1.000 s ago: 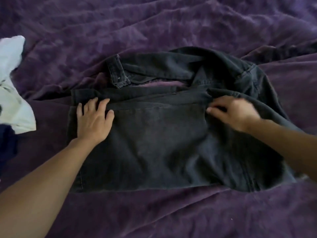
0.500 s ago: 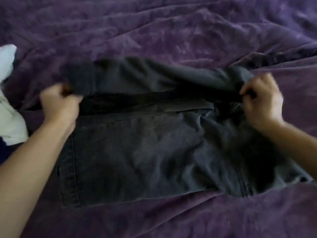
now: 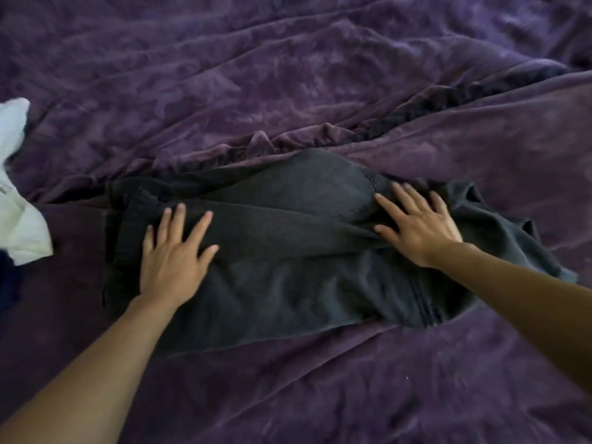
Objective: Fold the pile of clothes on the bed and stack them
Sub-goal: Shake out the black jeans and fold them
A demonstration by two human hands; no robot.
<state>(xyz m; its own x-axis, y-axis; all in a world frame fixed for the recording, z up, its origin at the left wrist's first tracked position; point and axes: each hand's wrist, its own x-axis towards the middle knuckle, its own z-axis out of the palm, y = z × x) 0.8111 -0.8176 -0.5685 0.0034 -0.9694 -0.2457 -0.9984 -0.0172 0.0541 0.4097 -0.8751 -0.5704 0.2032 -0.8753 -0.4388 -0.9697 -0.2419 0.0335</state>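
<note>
A pair of dark grey jeans (image 3: 298,251) lies folded across the middle of the purple bedspread (image 3: 288,91), with its far part doubled over toward me. My left hand (image 3: 174,254) rests flat on the left end of the fold, fingers spread. On the right end, my right hand (image 3: 416,222) presses down flat, fingers apart. Neither hand grips the cloth.
A white garment (image 3: 19,200) lies crumpled at the left edge, with a dark blue piece (image 3: 8,280) just below it. Wrinkled purple bedspread surrounds the jeans on all sides.
Both hands lifted the far part of the jeans, pulled it over toward me, let go, and now lie flat on the fold.
</note>
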